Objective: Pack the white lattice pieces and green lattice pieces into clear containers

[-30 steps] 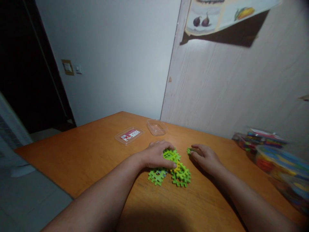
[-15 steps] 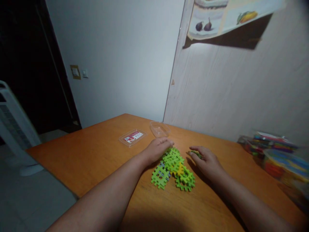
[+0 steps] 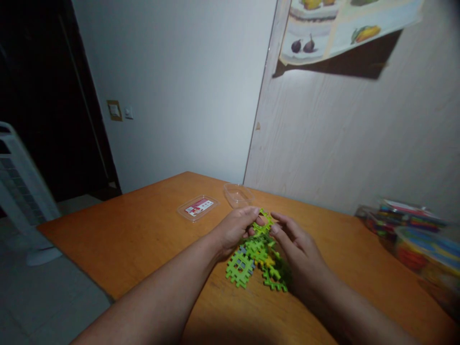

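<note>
Both hands pinch a green piece (image 3: 262,230)

The left hand (image 3: 235,227) and right hand (image 3: 296,244) grip its edges, just above a pile of notched pieces (image 3: 256,249). One is up; the pile lies unheld, so much seems left. Whether any pieces are joined, I cannot tell. Beyond, the orange-brown table (image 3: 143,230) bears a clear lid (image 3: 199,208) and container (image 3: 240,196) before a pale wall (image 3: 187,96).

two hands (image 3: 234,230), one clear tub (image 3: 237,196), one lid (image 3: 198,208), one poster (image 3: 323,40), green pieces (image 3: 257,249) too overlapped to count
</note>
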`<act>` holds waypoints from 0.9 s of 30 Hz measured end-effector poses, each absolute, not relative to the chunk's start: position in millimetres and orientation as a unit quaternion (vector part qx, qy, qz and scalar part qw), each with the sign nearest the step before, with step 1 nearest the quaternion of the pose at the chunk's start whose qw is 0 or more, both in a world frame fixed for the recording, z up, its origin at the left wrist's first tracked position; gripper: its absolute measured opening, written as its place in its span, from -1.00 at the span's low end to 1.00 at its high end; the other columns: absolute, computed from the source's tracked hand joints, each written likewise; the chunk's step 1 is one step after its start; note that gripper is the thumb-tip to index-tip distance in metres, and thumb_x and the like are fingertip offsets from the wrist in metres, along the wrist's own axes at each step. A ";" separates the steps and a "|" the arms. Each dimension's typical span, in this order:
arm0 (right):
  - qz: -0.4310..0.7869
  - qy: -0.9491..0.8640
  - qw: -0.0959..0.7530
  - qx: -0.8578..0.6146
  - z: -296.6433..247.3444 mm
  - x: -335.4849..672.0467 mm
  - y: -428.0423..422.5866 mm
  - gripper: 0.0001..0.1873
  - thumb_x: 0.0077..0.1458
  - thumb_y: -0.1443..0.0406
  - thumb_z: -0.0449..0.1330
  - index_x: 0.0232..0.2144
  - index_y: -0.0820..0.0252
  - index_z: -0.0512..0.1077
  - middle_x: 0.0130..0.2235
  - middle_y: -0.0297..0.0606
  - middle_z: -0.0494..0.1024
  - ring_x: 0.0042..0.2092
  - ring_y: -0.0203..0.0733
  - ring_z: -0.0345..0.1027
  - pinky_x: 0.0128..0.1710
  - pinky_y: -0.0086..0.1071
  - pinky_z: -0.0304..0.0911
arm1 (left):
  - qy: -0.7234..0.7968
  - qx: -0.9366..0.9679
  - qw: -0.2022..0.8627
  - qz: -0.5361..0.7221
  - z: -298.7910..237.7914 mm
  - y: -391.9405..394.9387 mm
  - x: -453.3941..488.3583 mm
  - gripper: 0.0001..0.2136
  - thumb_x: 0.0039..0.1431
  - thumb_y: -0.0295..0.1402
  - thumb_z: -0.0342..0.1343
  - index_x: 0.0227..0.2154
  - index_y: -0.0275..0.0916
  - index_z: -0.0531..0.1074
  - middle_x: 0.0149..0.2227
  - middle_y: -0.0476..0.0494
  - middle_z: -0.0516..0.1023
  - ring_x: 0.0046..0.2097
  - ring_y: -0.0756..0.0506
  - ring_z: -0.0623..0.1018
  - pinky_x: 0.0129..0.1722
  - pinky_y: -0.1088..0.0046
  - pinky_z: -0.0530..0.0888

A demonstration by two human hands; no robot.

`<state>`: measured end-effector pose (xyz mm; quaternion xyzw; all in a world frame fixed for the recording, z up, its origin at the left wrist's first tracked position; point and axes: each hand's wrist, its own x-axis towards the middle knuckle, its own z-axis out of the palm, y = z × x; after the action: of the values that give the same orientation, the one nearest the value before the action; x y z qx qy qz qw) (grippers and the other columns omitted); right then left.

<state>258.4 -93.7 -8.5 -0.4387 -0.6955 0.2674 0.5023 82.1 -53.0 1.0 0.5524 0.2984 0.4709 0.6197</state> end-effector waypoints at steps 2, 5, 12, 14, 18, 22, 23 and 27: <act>0.336 -0.665 0.517 -0.422 -6.5 255.9 -94.8 -0.59 0.29 0.04 0.07 0.03 0.13 0.45 -0.17 -0.18 0.61 -0.22 -0.11 0.48 -0.26 -0.29 0.39 | 0.289 0.554 0.625 0.468 2.2 -55.4 82.4 -0.63 0.15 -0.01 0.17 -0.27 -0.27 0.48 -0.30 -0.04 0.48 -0.49 0.13 0.28 -0.53 0.59 0.15; 0.309 -0.693 0.501 -0.417 -5.5 257.2 -95.9 -0.66 0.29 0.07 0.09 -0.08 0.12 0.50 -0.24 -0.22 0.61 -0.29 -0.14 0.47 -0.33 -0.33 0.36 | 0.258 0.538 0.655 0.464 2.6 -57.6 84.4 -0.63 0.12 -0.05 0.23 -0.23 -0.29 0.50 -0.32 -0.06 0.48 -0.42 0.11 0.37 -0.45 0.60 0.25; 0.015 -0.823 0.386 -0.416 -5.3 266.4 -98.9 -0.75 0.31 0.23 0.06 -0.03 0.06 0.45 -0.12 -0.14 0.55 -0.07 -0.04 0.42 -0.07 -0.18 0.32 | 0.248 0.480 0.693 0.478 4.3 -56.6 83.9 -0.70 0.04 -0.30 0.31 -0.18 -0.34 0.52 -0.27 -0.13 0.53 -0.34 0.07 0.48 -0.31 0.56 0.38; 0.015 -0.830 0.387 -0.402 -6.0 266.7 -98.0 -0.73 0.29 0.23 0.09 0.02 0.04 0.42 -0.05 -0.15 0.54 0.00 -0.04 0.39 -0.01 -0.16 0.31 | 0.266 0.467 0.695 0.478 6.0 -56.6 82.2 -0.70 -0.01 -0.42 0.28 -0.16 -0.33 0.51 -0.31 -0.11 0.54 -0.39 0.08 0.46 -0.34 0.56 0.38; 0.049 -0.815 0.403 -0.413 -7.7 266.1 -94.4 -0.59 0.19 0.19 0.21 0.09 0.02 0.37 0.03 -0.17 0.52 0.02 -0.03 0.39 -0.01 -0.16 0.34 | 0.281 0.469 0.686 0.479 8.1 -59.1 82.3 -0.61 -0.08 -0.54 0.22 -0.10 -0.31 0.47 -0.28 -0.15 0.57 -0.35 0.03 0.52 -0.34 0.54 0.40; 0.067 -0.803 0.398 -0.438 -0.4 273.0 -87.1 -0.51 0.13 0.19 0.23 0.12 0.04 0.37 0.04 -0.17 0.53 0.01 -0.04 0.42 -0.02 -0.17 0.34 | 0.270 0.487 0.674 0.487 9.2 -60.9 84.0 -0.50 -0.08 -0.53 0.26 0.01 -0.26 0.41 -0.05 -0.24 0.55 -0.19 -0.04 0.57 -0.23 0.48 0.45; 0.064 -0.796 0.395 -0.454 3.4 278.4 -83.3 -0.49 0.11 0.19 0.24 0.13 0.05 0.37 0.05 -0.16 0.53 0.02 -0.03 0.41 -0.02 -0.16 0.33 | 0.270 0.490 0.668 0.491 9.6 -60.4 83.5 -0.48 -0.07 -0.51 0.28 0.04 -0.25 0.40 0.01 -0.26 0.53 -0.16 -0.04 0.57 -0.20 0.47 0.45; 0.047 -0.720 0.429 -0.544 14.4 316.7 -59.7 -0.39 0.04 0.11 0.27 0.13 0.17 0.37 0.05 -0.03 0.54 0.01 0.07 0.43 -0.04 -0.10 0.35 | 0.322 0.505 0.614 0.514 9.4 -53.3 77.2 -0.51 -0.02 -0.35 0.30 0.03 -0.19 0.42 0.13 -0.25 0.45 -0.22 0.00 0.55 -0.30 0.49 0.45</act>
<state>316.7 -59.7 14.4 -0.5440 -0.7199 0.0473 0.4286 77.2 -53.3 9.4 0.5047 0.3216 0.5143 0.6144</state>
